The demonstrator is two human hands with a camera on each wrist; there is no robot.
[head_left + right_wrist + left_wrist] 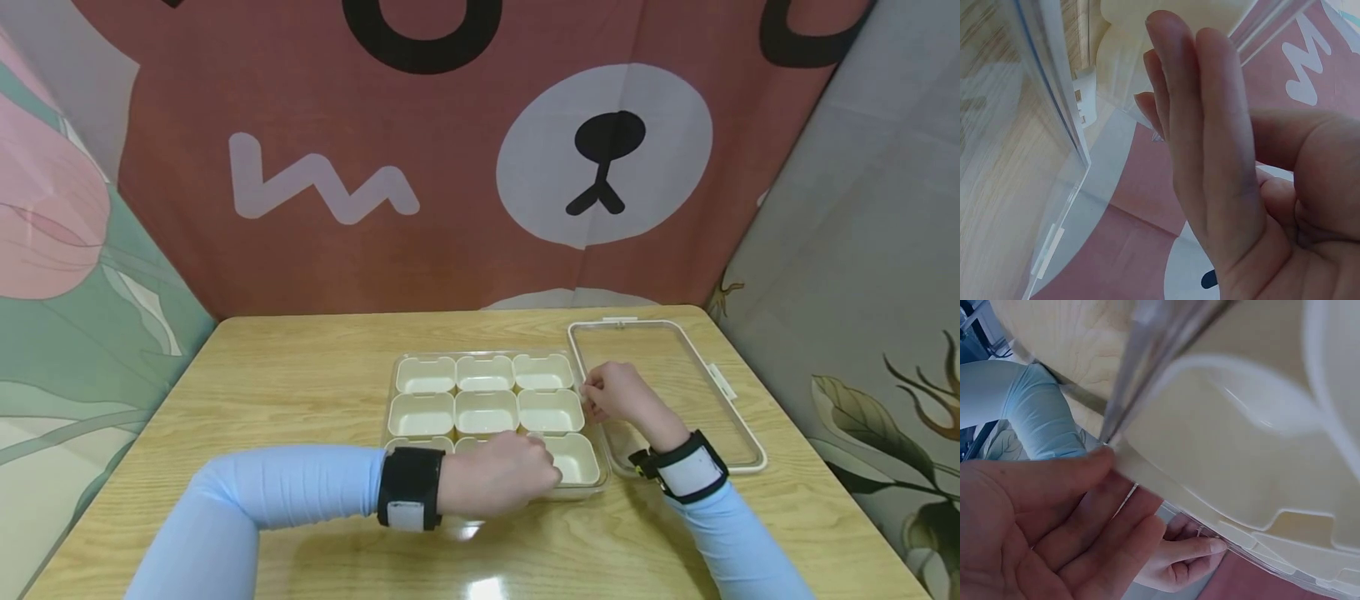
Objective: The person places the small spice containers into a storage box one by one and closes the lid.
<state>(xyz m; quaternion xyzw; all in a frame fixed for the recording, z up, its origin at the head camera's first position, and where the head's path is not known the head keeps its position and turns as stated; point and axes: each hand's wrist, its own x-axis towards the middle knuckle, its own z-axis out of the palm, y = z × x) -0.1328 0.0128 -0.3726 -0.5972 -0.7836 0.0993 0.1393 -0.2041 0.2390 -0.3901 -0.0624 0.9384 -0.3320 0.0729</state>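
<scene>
A shallow clear box (600, 485) stands on the table, with several cream cups (551, 412) set in rows inside it. Over its front row, my left hand (501, 475) pinches the edge of the front right cream cup (576, 458); in the left wrist view the thumb and fingers meet at a cream corner (1138, 472). Part of the front row is hidden under that hand. Beside the box's right wall is my right hand (618, 396). In the right wrist view its fingers (1225, 119) are nearly straight and pressed together, close to the box side; whether they touch it I cannot tell.
A clear lid with a white frame (738, 425) lies to the right of the box, partly under my right hand and wrist. Light wood tabletop (300, 375) extends left of the box. Printed cloths (450, 267) hang behind and at both sides.
</scene>
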